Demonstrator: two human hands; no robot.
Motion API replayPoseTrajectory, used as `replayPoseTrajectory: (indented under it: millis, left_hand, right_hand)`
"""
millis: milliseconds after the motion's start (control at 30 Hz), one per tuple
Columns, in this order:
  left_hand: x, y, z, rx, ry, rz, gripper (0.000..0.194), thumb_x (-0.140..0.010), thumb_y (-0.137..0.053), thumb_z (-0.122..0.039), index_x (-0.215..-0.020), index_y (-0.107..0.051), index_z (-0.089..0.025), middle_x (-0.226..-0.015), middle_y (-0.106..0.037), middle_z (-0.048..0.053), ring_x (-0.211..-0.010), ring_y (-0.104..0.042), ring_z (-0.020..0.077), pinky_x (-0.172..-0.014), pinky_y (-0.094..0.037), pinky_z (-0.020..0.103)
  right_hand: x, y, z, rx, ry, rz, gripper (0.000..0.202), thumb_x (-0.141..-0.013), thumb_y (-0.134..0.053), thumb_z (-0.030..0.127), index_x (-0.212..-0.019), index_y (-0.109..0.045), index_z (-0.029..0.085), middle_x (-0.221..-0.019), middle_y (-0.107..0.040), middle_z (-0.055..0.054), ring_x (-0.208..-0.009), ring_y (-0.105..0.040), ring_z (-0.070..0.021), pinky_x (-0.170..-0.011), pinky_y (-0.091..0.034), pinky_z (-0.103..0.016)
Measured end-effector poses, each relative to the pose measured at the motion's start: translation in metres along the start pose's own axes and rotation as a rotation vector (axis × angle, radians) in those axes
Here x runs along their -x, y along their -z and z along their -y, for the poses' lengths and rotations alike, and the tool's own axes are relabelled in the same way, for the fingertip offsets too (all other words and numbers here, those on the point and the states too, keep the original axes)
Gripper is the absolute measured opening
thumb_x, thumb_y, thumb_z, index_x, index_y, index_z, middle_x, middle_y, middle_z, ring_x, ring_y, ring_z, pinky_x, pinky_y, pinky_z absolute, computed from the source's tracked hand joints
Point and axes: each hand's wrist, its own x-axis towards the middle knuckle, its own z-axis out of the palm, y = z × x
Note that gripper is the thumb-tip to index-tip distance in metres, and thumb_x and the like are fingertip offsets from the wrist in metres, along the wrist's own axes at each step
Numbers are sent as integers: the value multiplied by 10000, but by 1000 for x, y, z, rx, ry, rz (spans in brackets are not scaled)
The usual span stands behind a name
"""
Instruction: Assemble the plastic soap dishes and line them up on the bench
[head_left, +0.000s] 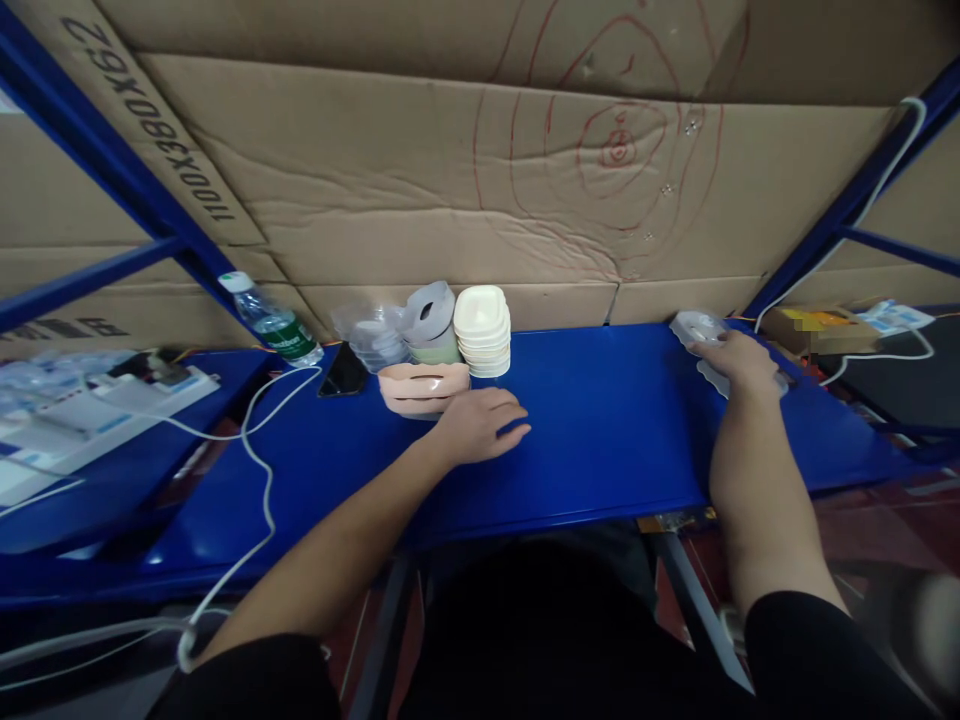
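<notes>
My left hand (484, 425) is over the blue shelf (600, 430), fingers apart with nothing between them, just right of a pink container (424, 388). Behind it stand a stack of cream lids or bowls (483, 330), a grey piece with a dark slot (430, 312) and clear plastic cups (375, 338). Over at the right end, my right hand (735, 360) reaches onto clear plastic pieces (697, 328); its fingers are partly hidden, and whether they grip a piece is unclear.
A water bottle (274, 322) leans at the back left beside a black phone (343, 370). White cables (266, 480) run along the left. Blue posts frame both ends, and cardboard (375, 160) forms the back. A brown box (817, 330) lies at the far right.
</notes>
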Motion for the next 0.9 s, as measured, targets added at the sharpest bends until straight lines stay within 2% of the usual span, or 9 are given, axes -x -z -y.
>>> replayPoseTrajectory:
  millis: [67,233,367,467,533,633,700,800,900]
  left_hand:
    - [0,-13,-2,5,-53,61,305,-1063,-546,-421,-1043,-769,-214,-1032,-803,72,-915,-759,196,-786,-588,326]
    - [2,-29,-3,34,-103,137,306,-1075,-537,-409,-1071,-763,-203,-1050,-800,76,-954,-762,207,-840,-593,339]
    - [3,-32,0,37,-57,184,294,-1063,-559,-415,-1123,-760,-210,-1105,-791,86,-1006,-757,218,-880,-595,346]
    - [4,-32,3,41,-1,217,310,-1048,-584,-425,-1179,-749,-197,-1162,-774,101,-1046,-751,237,-906,-605,365]
    - [4,-31,5,46,43,236,326,-1040,-601,-427,-1223,-735,-192,-1207,-759,108,-1088,-745,249,-940,-609,381]
    - [3,-28,4,65,103,247,370,-1032,-613,-415,-1313,-695,-189,-1310,-720,116,-1177,-724,262,-1006,-606,403]
    - [2,-27,2,87,144,229,437,-1020,-632,-411,-1396,-644,-189,-1401,-673,128,-1255,-696,271,-1047,-599,411]
    - [1,-24,-1,108,231,179,588,-986,-685,-425,-1508,-547,-193,-1521,-588,145,-1294,-677,280,-1058,-605,409]
    - [1,-24,-2,108,306,177,657,-965,-708,-419,-1544,-499,-191,-1585,-532,155,-1224,-710,278,-1015,-627,415]
  right_hand:
    - [8,3,17,-33,20,185,666,-841,-791,639,-1285,-756,145,-1200,-729,-307,-1090,-685,-431,-846,-480,-545]
    - [52,9,80,-9,446,268,774,-772,-862,568,-1435,-668,219,-1362,-714,-223,-1232,-658,-456,-986,-521,-576]
    - [83,10,113,-86,767,239,838,-826,-816,554,-1557,-558,238,-1598,-564,-188,-1395,-556,-466,-1117,-447,-654]
    - [89,8,117,-98,792,243,949,-786,-828,645,-1595,-516,260,-1695,-449,-176,-1521,-404,-497,-1207,-294,-749]
    - [88,5,113,-58,770,293,1028,-760,-841,650,-1636,-461,267,-1728,-394,-179,-1548,-346,-521,-1180,-302,-787]
    - [87,5,110,-16,798,310,1062,-747,-857,617,-1657,-437,266,-1724,-401,-182,-1505,-392,-539,-1097,-421,-764]
    - [89,5,112,-57,893,291,1030,-731,-878,612,-1620,-501,256,-1659,-497,-183,-1442,-473,-523,-1080,-466,-713]
    - [95,3,121,-236,1089,261,994,-740,-884,632,-1587,-548,234,-1584,-578,-182,-1408,-541,-464,-1134,-462,-638]
    - [100,-6,129,-374,1138,254,973,-753,-870,670,-1567,-577,225,-1612,-549,-190,-1476,-497,-462,-1199,-405,-653]
